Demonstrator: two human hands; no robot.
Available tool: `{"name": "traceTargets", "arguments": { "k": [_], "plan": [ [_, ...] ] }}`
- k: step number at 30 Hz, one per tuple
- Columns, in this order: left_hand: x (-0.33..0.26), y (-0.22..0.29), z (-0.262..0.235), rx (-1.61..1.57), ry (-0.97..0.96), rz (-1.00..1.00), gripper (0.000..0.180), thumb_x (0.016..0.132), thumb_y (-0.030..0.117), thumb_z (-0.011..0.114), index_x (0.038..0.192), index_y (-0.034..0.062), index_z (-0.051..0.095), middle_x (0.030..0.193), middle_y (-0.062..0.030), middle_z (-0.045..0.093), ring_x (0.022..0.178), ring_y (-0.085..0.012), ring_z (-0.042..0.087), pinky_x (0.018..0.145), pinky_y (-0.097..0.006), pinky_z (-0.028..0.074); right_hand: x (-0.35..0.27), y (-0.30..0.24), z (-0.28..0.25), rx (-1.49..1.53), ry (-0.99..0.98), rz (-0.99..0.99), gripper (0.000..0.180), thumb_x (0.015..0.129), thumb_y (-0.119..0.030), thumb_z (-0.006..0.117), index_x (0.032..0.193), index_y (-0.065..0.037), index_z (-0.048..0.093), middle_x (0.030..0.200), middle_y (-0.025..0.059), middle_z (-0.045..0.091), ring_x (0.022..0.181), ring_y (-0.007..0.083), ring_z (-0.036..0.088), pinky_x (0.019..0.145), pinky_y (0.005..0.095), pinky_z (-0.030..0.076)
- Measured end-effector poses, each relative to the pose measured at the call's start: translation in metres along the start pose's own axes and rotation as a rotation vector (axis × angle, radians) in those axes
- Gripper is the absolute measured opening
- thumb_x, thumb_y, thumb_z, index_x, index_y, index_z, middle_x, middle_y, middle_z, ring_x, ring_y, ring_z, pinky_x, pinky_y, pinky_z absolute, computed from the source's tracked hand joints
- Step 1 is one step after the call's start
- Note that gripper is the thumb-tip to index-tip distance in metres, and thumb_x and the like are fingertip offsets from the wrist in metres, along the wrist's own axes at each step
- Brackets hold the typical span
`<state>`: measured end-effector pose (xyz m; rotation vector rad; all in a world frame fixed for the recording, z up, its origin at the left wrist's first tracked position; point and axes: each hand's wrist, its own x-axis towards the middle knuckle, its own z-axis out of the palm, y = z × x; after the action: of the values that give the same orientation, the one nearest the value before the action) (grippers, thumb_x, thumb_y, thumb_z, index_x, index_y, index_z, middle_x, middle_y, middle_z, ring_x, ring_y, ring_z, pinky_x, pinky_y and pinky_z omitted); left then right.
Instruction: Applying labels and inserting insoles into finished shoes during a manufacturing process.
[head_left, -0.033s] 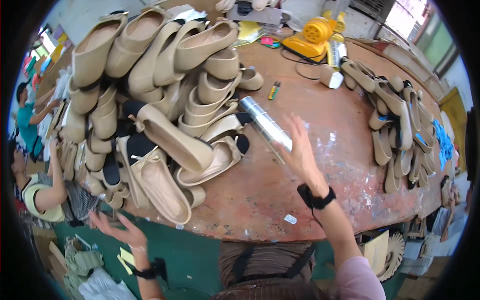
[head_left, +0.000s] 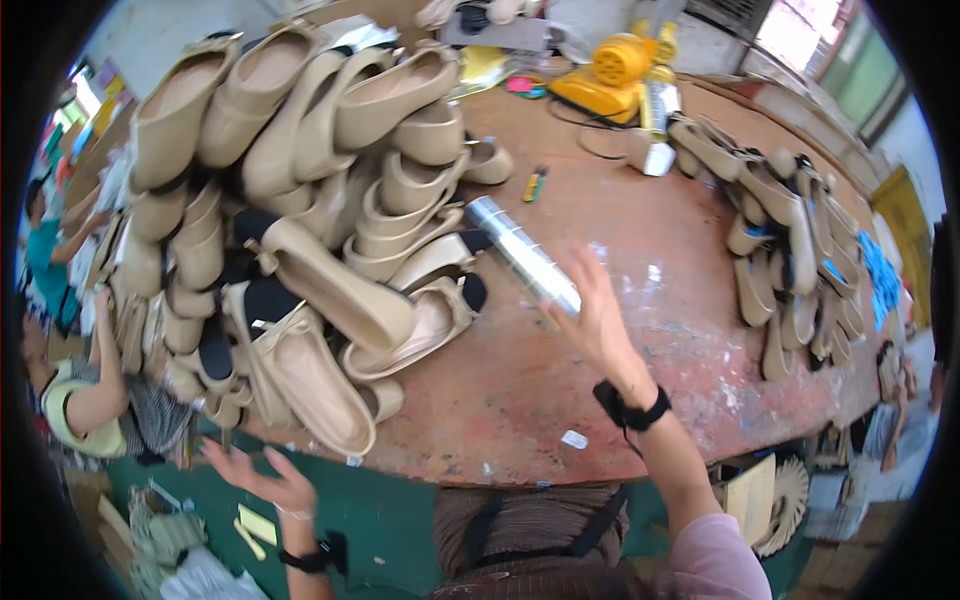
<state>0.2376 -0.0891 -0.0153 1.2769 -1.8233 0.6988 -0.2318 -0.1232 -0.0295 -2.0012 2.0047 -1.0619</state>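
Observation:
My right hand [head_left: 597,325] hovers over the table with fingers stretched and apart, holding nothing. Just beside it lies a shiny silver roll [head_left: 522,252] with bands across it; whether my fingertips touch its near end I cannot tell. My left hand [head_left: 268,484] is off the table's front edge at lower left, palm up, fingers spread and nothing in it. Close to that hand, a tall heap of beige flat shoes with bows fills the table's left side; a lone beige shoe [head_left: 318,385] lies at its front, sole down.
On the brown worn table [head_left: 480,420] lie a small cutter knife [head_left: 536,184] and a white label [head_left: 573,439]. A yellow machine [head_left: 600,90] with a cord stands at the back. More beige shoes [head_left: 785,215] are piled at right. A person in yellow [head_left: 95,400] is at far left.
My left hand has moved a little right and down, turning its palm further up. My right hand has shifted slightly beside the roll. The whole view has drifted slightly.

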Motion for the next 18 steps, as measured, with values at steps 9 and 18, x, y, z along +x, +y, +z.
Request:
{"name": "traceTargets", "arguments": {
  "k": [9, 18],
  "plan": [
    [-0.081, 0.155, 0.020, -0.719, -0.635, 0.128, 0.067, 0.092, 0.027, 0.060, 0.151, 0.0145, 0.032, 0.157, -0.0283, 0.026, 0.143, -0.0564, 0.020, 0.113, -0.068, 0.018, -0.203, -0.033, -0.085, -0.348, -0.629, 0.483, 0.124, 0.070, -0.046, 0.083, 0.159, -0.008, 0.007, 0.160, 0.0311, 0.007, 0.147, 0.0540, 0.007, 0.108, 0.0767, 0.017],
    [-0.080, 0.207, 0.036, -0.490, -0.743, 0.307, 0.052, 0.095, 0.036, 0.055, 0.143, 0.0155, 0.053, 0.152, -0.0141, 0.045, 0.140, -0.0412, 0.039, 0.118, -0.057, 0.025, -0.271, -0.031, -0.050, -0.404, -0.351, 0.530, 0.113, 0.067, -0.034, 0.085, 0.158, -0.013, 0.022, 0.162, 0.0221, 0.017, 0.147, 0.0480, 0.017, 0.112, 0.0696, 0.016]
  ]
}}
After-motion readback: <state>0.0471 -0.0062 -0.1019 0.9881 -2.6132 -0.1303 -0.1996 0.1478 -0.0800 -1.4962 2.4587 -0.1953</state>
